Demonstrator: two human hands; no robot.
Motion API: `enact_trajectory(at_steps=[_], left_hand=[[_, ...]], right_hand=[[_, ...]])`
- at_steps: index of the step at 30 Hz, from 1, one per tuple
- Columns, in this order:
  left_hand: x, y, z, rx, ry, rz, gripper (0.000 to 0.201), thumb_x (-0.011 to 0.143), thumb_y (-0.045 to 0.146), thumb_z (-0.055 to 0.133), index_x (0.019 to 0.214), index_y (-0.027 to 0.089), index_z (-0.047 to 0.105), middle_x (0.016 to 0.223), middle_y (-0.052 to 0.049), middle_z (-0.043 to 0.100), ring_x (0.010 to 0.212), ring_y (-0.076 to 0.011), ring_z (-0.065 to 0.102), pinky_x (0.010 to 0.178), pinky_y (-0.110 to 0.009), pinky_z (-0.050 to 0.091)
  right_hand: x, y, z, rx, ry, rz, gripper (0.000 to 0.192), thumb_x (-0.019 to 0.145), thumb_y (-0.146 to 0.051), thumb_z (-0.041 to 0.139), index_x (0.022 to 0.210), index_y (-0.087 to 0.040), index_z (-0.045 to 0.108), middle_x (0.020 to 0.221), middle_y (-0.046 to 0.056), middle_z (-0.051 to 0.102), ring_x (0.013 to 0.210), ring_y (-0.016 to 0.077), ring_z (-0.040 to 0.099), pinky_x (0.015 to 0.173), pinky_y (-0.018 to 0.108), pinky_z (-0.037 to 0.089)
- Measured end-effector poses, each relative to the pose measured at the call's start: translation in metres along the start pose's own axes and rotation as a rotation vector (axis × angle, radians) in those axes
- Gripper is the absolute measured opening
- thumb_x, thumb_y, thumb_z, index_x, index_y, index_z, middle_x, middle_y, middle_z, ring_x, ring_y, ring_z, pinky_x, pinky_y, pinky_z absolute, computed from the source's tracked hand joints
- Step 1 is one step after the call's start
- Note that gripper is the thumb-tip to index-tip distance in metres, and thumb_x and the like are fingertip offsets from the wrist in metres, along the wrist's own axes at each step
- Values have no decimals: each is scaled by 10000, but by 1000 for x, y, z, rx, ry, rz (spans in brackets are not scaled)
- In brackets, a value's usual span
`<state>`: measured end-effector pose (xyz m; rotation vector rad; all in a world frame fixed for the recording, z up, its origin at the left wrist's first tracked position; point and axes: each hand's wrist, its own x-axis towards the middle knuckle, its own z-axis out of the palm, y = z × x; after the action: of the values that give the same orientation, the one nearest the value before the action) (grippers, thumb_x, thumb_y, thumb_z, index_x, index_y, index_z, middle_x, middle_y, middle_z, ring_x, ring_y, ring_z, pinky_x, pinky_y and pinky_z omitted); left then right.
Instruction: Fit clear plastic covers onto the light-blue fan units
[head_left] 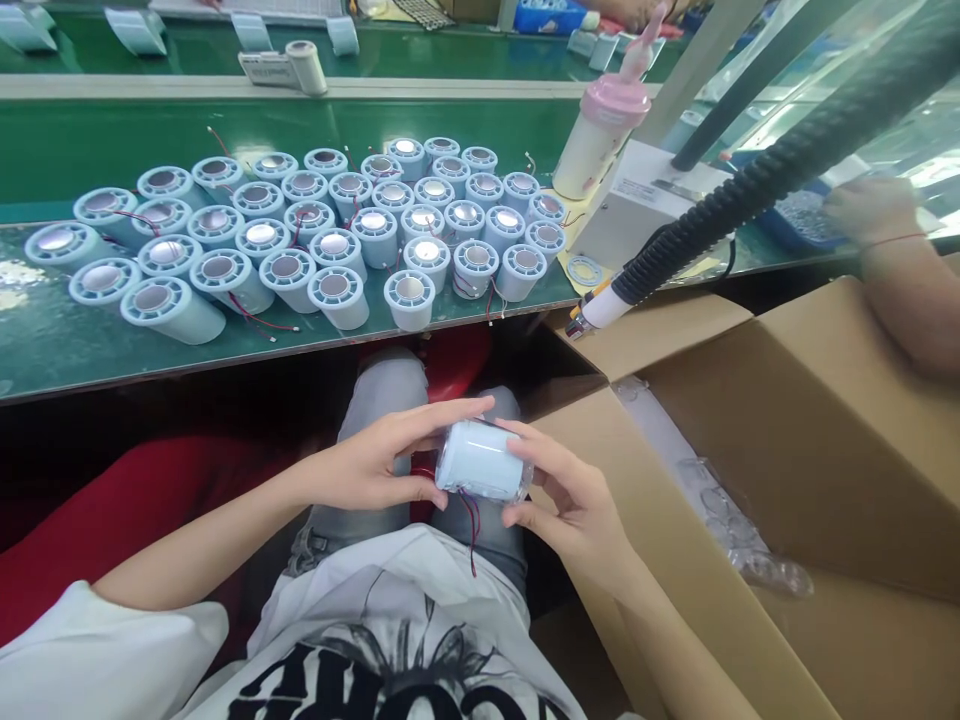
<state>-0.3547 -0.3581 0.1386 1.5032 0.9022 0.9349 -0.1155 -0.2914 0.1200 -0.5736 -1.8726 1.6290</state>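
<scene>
Both hands low over my lap, below the desk [45, 350] edge. Left hand [375, 462] and right hand [570, 500] share 1 pale blue cylinder [480, 460], lying on its side between them.

Left grip: closed on the cylinder's left end, thumb under, fingers stretched over the top. Right grip: closed on the right end, fingertips [525, 432] wrapped over what looks like a clear cap or film; can't tell which.

Thin red wires [471, 525] hang from the cylinder's underside, down over my grey jeans.

On the green desk ahead: a batch of matching cylinders [315, 235] standing upright, packed close, many touching. Each has a shiny round disc on top and a ribbed rim. Red leads trail out between several. 1 at front left is tilted over.

Right of the batch: a white bottle with a pink pump cap [607, 120], beside a white box unit [645, 200]. A black ribbed hose [780, 165] runs diagonally down from top right, ending in a white nozzle [604, 308] just past the desk edge.

Right of my lap: an open cardboard box [825, 400], flaps up, clear plastic pieces [735, 530] inside.

Far right: another person's hand [870, 210] with a red wrist string, at a blue tray [795, 225].

Back conveyor: a white roll [306, 65].
</scene>
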Motion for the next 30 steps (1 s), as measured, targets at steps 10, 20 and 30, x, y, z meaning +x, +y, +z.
enact_trajectory(at_steps=[10, 20, 30], left_hand=[[103, -59, -42, 12, -155, 25, 725, 793, 244, 672, 1433, 215, 331, 1490, -161, 344, 1323, -259, 414, 1052, -415, 383], [165, -56, -61, -37, -337, -68, 732, 769, 248, 695, 1416, 175, 359, 1357, -124, 513, 1233, -240, 492, 1075, -445, 332], [90, -23, -31, -159, -135, -128, 713, 746, 181, 711, 1391, 225, 411, 1387, -137, 496, 1196, -249, 549, 1011, -429, 433]], right_hand=[[38, 82, 1, 301, 528, 95, 564, 684, -459, 734, 1148, -275, 470, 1236, 101, 556, 1122, 254, 556, 992, 462, 425], [62, 84, -35, 376, 534, 61, 645, 683, -480, 734, 1222, -250, 465, 1228, 105, 581, 1107, 251, 576, 971, 445, 454], [37, 33, -23, 356, 312, 184, 542, 679, -348, 775, 1189, -261, 615, 1114, 43, 682, 1004, 224, 626, 921, 401, 503]])
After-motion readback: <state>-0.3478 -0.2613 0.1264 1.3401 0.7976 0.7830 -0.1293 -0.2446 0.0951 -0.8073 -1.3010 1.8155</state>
